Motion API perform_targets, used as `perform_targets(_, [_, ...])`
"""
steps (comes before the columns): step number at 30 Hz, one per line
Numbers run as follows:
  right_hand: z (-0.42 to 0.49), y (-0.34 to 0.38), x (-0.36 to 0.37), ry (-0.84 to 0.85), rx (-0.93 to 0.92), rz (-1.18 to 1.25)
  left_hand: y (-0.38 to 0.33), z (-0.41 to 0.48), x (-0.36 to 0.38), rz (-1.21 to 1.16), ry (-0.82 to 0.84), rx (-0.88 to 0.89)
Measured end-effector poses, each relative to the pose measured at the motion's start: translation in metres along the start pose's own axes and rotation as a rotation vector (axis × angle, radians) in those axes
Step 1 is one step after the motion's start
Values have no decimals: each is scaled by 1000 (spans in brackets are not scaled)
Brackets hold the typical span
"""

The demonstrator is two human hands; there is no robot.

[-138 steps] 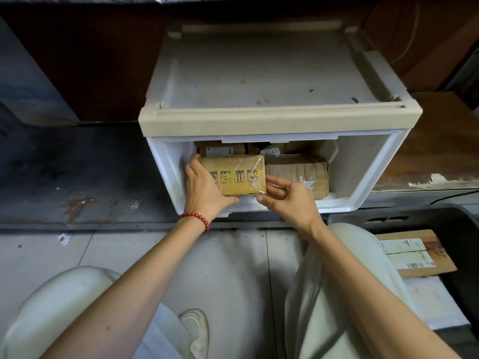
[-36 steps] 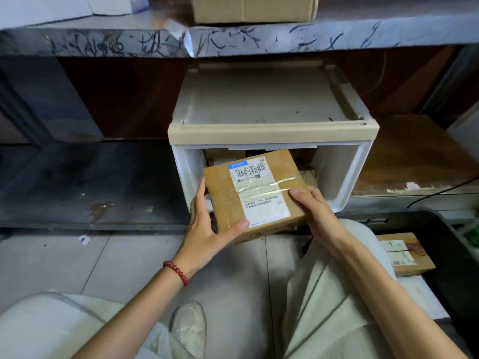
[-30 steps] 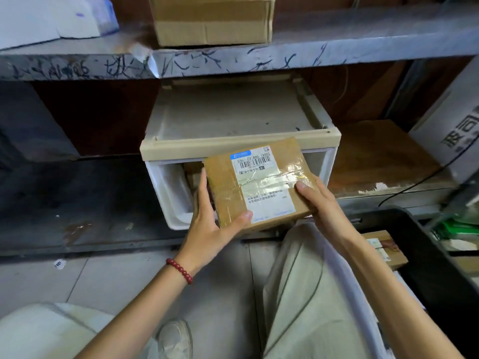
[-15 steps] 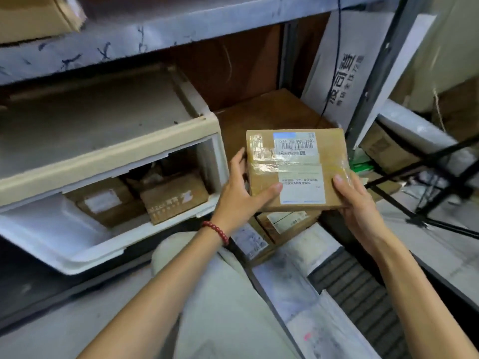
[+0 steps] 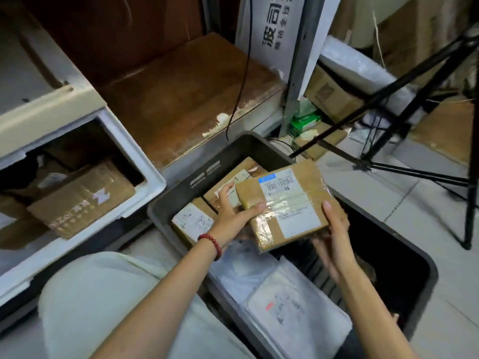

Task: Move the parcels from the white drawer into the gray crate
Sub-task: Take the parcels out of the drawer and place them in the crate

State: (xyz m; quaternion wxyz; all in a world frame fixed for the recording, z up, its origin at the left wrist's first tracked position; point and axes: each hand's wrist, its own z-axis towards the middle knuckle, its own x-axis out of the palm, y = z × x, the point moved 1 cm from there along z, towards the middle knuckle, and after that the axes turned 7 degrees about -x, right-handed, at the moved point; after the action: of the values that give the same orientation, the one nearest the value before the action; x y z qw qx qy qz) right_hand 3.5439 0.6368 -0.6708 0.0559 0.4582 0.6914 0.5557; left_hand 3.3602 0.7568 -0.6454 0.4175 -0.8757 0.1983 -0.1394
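Observation:
Both hands hold a flat brown cardboard parcel (image 5: 287,203) with white labels and clear tape, just above the gray crate (image 5: 197,177). My left hand (image 5: 233,213) grips its left edge, thumb on top. My right hand (image 5: 331,229) grips the right edge from below, thumb on top. Inside the crate lie two brown parcels (image 5: 193,221) and white plastic mailers (image 5: 293,309). At the left stands the open white drawer (image 5: 145,164), with a brown box (image 5: 80,200) and other parcels inside.
A black tripod (image 5: 404,110) stands on the tiled floor to the right. A wooden shelf board (image 5: 186,94) with a hanging black cable lies behind the crate. Boxes and a green packet (image 5: 305,120) sit by a metal post. My knee (image 5: 108,301) is between drawer and crate.
The parcel came out of the drawer, swung right and went down over the gray crate. My view turned right with it; both hands kept their hold.

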Motion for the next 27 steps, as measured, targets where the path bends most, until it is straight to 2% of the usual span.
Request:
perform_targets(2, [-7,-22,2,-11,106,63,8,4,-2,28,35,-40])
perform_targets(4, [-13,-37,8,-8,167,17,14,8,-7,110,27,-35])
perform_targets(8, [-11,-49,11,26,199,-126,23,15,-20,358,-37,-30])
perform_targets(10, [-6,-52,9,33,193,-230,30,16,-23,431,-76,-83])
perform_targets(13, [2,-59,5,-21,155,-305,39,15,-19,462,-56,-149])
perform_targets(16, [10,-73,-4,-119,185,-242,47,23,-11,478,-20,-159])
perform_targets(19, [25,-83,-6,-178,192,-238,48,36,-1,354,19,-132])
perform_targets(21, [42,-92,-4,-164,155,-331,49,44,3,348,27,-126])
perform_targets(22, [50,-96,-3,-161,126,-399,50,47,4,434,21,-99])
perform_targets(23, [58,-102,-3,-159,107,-469,52,48,5,617,18,-63])
perform_targets(25, [67,-104,2,-164,79,-601,59,46,6,1086,26,13])
perform_targets(27, [67,-98,7,-222,45,-680,67,45,4,1315,24,36])
